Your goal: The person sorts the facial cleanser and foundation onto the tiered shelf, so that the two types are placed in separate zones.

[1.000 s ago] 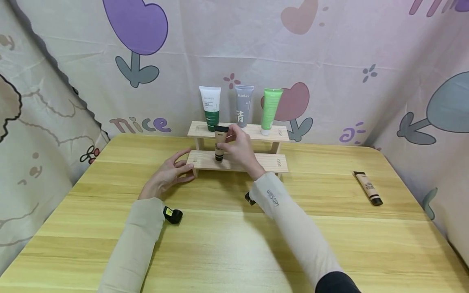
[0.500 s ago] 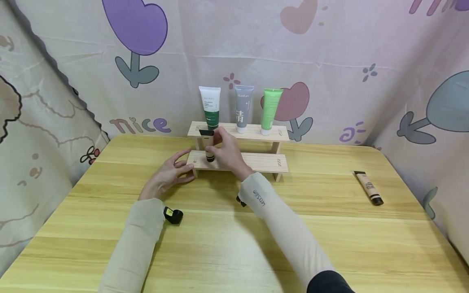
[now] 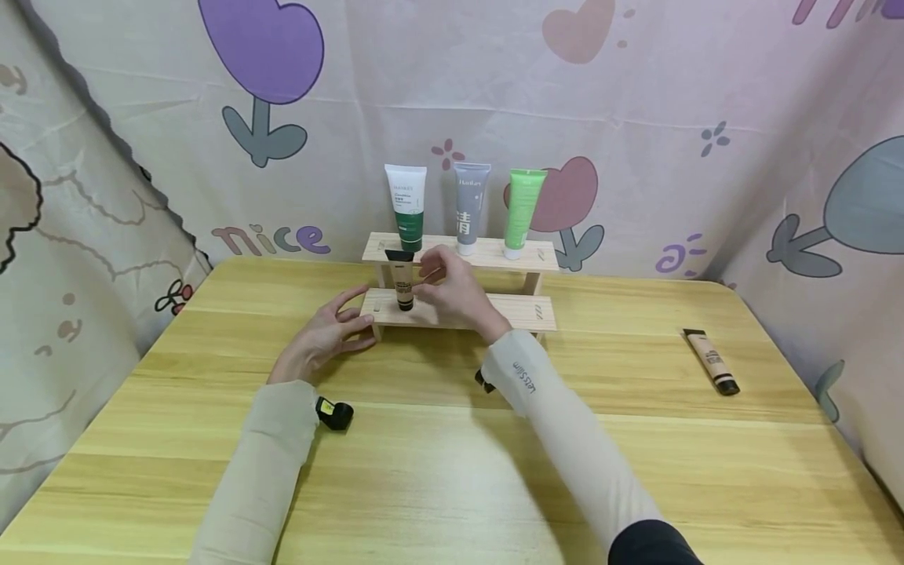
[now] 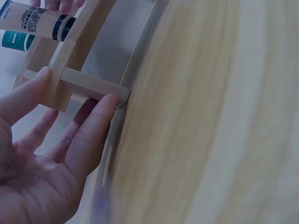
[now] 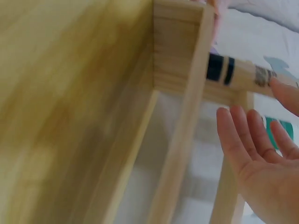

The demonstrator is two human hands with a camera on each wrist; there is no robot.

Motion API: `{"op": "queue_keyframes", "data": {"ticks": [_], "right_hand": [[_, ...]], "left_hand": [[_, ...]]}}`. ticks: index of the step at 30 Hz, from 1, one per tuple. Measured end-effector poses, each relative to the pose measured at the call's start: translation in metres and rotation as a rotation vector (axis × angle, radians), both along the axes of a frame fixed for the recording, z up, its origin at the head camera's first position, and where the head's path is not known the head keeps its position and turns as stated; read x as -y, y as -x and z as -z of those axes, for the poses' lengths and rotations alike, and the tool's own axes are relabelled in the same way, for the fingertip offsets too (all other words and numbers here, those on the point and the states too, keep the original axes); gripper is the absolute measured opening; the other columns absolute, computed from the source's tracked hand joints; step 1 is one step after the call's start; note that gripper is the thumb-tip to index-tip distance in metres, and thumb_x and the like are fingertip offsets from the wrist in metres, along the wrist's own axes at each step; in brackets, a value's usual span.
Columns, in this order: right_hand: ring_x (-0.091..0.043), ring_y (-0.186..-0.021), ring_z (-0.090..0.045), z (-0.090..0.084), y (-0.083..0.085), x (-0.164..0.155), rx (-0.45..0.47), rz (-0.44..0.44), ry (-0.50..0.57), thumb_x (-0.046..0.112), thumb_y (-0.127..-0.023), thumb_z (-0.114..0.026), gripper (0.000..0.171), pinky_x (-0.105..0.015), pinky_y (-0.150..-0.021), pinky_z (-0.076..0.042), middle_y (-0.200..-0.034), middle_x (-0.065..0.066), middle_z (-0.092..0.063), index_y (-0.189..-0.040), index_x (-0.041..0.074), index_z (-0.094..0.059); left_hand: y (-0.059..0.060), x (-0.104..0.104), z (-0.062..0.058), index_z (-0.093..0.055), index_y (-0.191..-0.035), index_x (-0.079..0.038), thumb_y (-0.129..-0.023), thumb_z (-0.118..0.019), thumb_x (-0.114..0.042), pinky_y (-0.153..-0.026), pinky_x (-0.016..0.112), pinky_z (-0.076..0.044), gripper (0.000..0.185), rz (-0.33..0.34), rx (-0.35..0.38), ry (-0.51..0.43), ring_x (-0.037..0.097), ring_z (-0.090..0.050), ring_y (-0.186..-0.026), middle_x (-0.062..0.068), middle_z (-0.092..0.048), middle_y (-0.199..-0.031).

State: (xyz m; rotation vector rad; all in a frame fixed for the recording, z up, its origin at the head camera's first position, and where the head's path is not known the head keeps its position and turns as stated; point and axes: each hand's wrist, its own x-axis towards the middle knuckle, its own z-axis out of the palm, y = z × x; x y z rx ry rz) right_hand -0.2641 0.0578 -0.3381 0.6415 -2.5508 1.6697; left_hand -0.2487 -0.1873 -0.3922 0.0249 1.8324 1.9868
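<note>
— Standing cap-down on the lower step of the wooden rack (image 3: 519, 312), toward its left end: beige tube (image 3: 402, 278) with black cap. Upright?

— Upright, yes. Just right of it, right hand (image 3: 452, 289), fingers straight and loose, gripping nothing; fingertip close to the tube, contact impossible to tell.

— And on the other side?

— Left hand (image 3: 326, 334) flat on the table (image 3: 438, 463), fingers relaxed, fingertips (image 4: 106, 102) touching the rack's left leg. Holding nothing either.

— Higher up?

— On the upper step, three tubes upright, cap-down: white-and-green tube (image 3: 406, 205) at left, grey tube (image 3: 469, 207) in the middle, green tube (image 3: 521, 212) at right.

— Further out?

— Lying flat well apart at the table's right side, second beige tube (image 3: 710, 361). Behind and on both sides, cartoon-printed cloth (image 3: 636, 118).
</note>
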Motion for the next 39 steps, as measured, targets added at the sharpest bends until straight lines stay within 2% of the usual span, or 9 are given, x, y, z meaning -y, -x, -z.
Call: {"op": "queue_keyframes", "data": {"ticks": [6,11,17,22,30,34,39], "right_hand": [[-0.032,-0.094,-0.065,-0.007,-0.002,-0.022,0.011,0.04,-0.002,-0.009,-0.085,-0.076,0.036,-0.032,-0.087,-0.057,-0.105,-0.022,-0.067,-0.116,-0.008,-0.058],[-0.03,-0.086,-0.067,-0.01,-0.004,-0.043,0.008,0.1,-0.029,-0.005,-0.085,-0.078,0.034,-0.027,-0.076,-0.059,-0.099,-0.021,-0.07,-0.113,-0.008,-0.06],[-0.017,-0.076,-0.065,-0.013,-0.007,-0.073,0.037,0.145,-0.034,-0.005,-0.085,-0.076,0.028,-0.022,-0.067,-0.058,-0.098,-0.022,-0.07,-0.108,-0.009,-0.062],[-0.011,-0.071,-0.063,-0.013,-0.008,-0.095,0.072,0.173,0.034,-0.008,-0.085,-0.072,0.024,-0.025,-0.065,-0.061,-0.094,-0.02,-0.069,-0.107,-0.012,-0.061],[-0.013,-0.07,-0.067,-0.012,-0.012,-0.133,0.134,0.22,0.082,-0.005,-0.091,-0.07,0.023,-0.032,-0.066,-0.063,-0.091,-0.015,-0.068,-0.109,-0.012,-0.057],[-0.014,-0.072,-0.067,-0.016,-0.016,-0.151,0.182,0.241,0.105,-0.002,-0.093,-0.068,0.025,-0.033,-0.068,-0.064,-0.092,-0.011,-0.067,-0.111,-0.013,-0.055],[-0.015,-0.073,-0.067,-0.02,-0.02,-0.171,0.22,0.273,0.078,0.0,-0.095,-0.066,0.026,-0.033,-0.07,-0.064,-0.093,-0.008,-0.066,-0.114,-0.012,-0.054]], "left_hand": [[0.002,0.0,0.0,-0.013,-0.165,-0.022,-0.107,-0.046,0.0,-0.105,0.044,-0.049,0.071,-0.004,0.003,0.006,0.044,-0.039,-0.137,0.029,-0.027,-0.158],[0.001,0.0,0.0,-0.013,-0.165,-0.023,-0.106,-0.047,0.0,-0.104,0.043,-0.05,0.071,-0.006,0.011,0.012,0.043,-0.04,-0.137,0.028,-0.027,-0.159],[-0.001,0.0,0.0,-0.013,-0.165,-0.023,-0.106,-0.047,-0.001,-0.105,0.044,-0.049,0.072,-0.009,0.014,0.014,0.044,-0.038,-0.138,0.028,-0.026,-0.159],[0.0,0.0,0.0,-0.013,-0.165,-0.022,-0.106,-0.047,-0.001,-0.104,0.043,-0.05,0.071,-0.01,0.007,0.013,0.042,-0.042,-0.135,0.029,-0.027,-0.158],[0.0,0.0,0.001,-0.014,-0.165,-0.02,-0.106,-0.048,0.0,-0.1,0.04,-0.053,0.071,-0.016,-0.005,0.005,0.029,-0.054,-0.118,0.029,-0.029,-0.156],[0.0,0.001,0.001,-0.013,-0.165,-0.02,-0.106,-0.048,0.0,-0.101,0.04,-0.053,0.071,-0.011,-0.008,0.015,0.032,-0.052,-0.122,0.029,-0.028,-0.157],[0.001,0.0,0.0,-0.013,-0.165,-0.02,-0.107,-0.047,-0.001,-0.102,0.041,-0.052,0.07,-0.009,-0.007,0.024,0.038,-0.045,-0.131,0.029,-0.026,-0.158]]}}
